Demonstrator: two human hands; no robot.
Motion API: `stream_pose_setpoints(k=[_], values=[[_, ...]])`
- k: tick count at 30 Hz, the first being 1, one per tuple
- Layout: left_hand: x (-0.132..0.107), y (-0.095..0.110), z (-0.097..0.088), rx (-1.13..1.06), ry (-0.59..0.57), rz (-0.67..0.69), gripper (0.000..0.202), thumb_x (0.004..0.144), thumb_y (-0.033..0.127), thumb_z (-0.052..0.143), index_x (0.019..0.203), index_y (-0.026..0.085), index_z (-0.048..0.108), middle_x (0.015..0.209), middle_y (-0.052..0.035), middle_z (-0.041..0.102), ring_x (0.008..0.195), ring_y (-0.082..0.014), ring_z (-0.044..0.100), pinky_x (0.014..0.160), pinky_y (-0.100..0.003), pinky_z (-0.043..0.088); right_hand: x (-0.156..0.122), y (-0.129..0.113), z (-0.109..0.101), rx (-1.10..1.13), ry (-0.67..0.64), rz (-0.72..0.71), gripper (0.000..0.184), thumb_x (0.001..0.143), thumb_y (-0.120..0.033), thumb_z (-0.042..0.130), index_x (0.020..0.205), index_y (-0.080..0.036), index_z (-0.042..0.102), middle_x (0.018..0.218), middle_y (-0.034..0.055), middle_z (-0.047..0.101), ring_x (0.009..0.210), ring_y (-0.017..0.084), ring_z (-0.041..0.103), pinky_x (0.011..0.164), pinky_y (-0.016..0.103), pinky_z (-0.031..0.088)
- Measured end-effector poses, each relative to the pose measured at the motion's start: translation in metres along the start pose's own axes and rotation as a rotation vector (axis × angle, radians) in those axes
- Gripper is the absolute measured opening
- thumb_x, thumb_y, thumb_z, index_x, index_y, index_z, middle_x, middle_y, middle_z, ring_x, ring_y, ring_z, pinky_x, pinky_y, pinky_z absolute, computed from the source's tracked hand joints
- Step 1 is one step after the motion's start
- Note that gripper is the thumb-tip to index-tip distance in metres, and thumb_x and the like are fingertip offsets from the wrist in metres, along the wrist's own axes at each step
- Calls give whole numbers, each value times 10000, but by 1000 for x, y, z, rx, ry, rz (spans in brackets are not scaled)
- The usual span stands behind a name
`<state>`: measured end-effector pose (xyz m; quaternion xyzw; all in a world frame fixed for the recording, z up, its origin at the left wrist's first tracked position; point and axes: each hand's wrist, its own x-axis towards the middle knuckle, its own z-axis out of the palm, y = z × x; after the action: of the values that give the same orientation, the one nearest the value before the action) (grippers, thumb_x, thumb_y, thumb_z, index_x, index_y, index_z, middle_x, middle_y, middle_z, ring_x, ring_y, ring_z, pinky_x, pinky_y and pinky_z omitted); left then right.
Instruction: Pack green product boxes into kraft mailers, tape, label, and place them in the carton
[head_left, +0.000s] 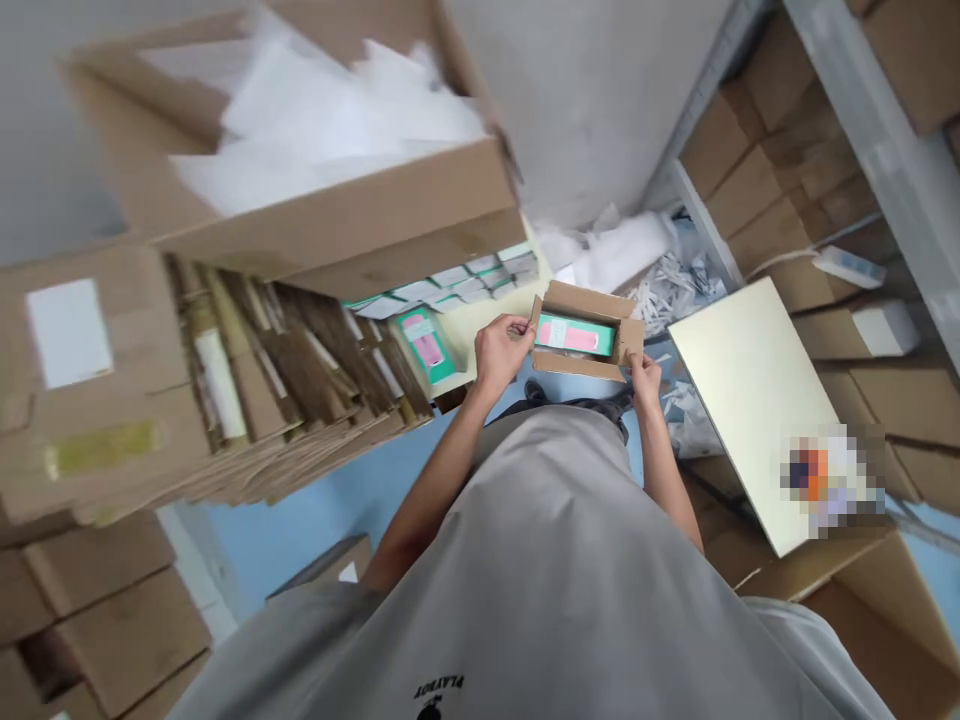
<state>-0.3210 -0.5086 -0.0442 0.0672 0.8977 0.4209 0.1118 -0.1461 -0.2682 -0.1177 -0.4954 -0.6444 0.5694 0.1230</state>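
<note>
I hold a small open cardboard box [579, 362] in front of me with both hands. Inside it lies a green and pink packet [575, 335]. My left hand [501, 352] grips the box's left end, fingers closed on its flap. My right hand [645, 376] pinches the box's right corner. Just left of my left hand, another green and pink packet [425, 344] lies on a pale table [480, 325], with a row of similar packets [457, 282] behind it.
A big carton of white sheets [315, 140] sits at the upper left above a stack of flattened cardboard boxes [225, 390]. A pale board [757, 400] leans at the right. Shelves with cartons [810, 190] fill the right side. Paper scraps [675, 285] lie on the blue floor.
</note>
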Motion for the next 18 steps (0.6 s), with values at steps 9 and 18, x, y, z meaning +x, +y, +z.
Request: stream_pose_setpoints(k=[9,18], values=[[-3,-110,-81,-120,292,-298,147,933,329,738,976,201,799,930,-66,856,889,-231,808,887,-332,629,3,-49,150,-178,-314,-84,406,796,-638,659,785,-233,673,751,39,734,788,210,671,692,294,535],[0,-156,-91,-146,235,-404,95,931,308,738,917,215,747,1038,-120,878,1014,-276,839,977,-381,638,-13,-75,193,-336,-384,-64,419,862,-619,696,691,-242,625,638,0,677,722,214,724,689,300,560]])
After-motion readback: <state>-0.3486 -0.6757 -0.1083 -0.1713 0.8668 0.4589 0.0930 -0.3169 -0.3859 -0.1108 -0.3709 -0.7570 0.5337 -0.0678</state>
